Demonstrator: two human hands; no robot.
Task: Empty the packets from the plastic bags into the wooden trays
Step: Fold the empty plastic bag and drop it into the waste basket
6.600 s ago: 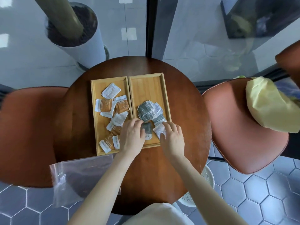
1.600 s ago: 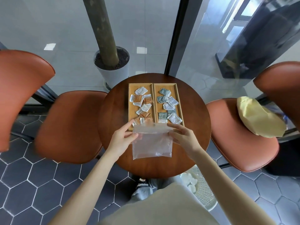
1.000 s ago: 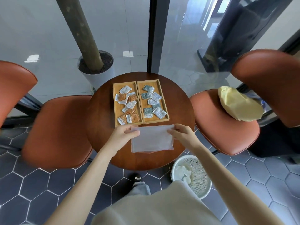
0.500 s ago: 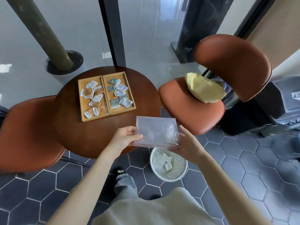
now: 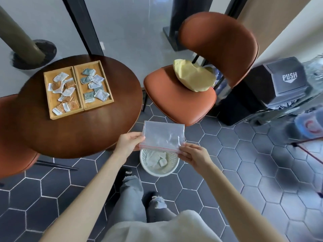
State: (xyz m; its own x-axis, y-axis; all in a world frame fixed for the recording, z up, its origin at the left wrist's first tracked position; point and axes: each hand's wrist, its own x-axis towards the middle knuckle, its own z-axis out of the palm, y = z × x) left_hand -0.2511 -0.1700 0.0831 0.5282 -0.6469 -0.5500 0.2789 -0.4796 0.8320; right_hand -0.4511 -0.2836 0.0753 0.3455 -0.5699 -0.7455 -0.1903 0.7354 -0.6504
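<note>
left hand (image 5: 129,142), right hand (image 5: 193,155), plastic bag (image 5: 163,136) above basket (image 5: 159,170)

A café-like seating corner is suggested. A round wooden table (image 5: 78,119) is flanked by orange upholstered chairs (image 5: 201,70); behind the table, floor-to-ceiling glass panes are framed in black. Right of the table, a black swing-lid bin marked PUSH (image 5: 283,81) is set on dark hexagonal floor tiles (image 5: 262,163).

The round dark-wood worktop (image 5: 75,130) carries two wooden trays (image 5: 52,112) set side by side and touching. Orange-and-white packets (image 5: 67,99) lie scattered in the left tray, grey-green and white packets (image 5: 92,84) in the right tray.
</note>
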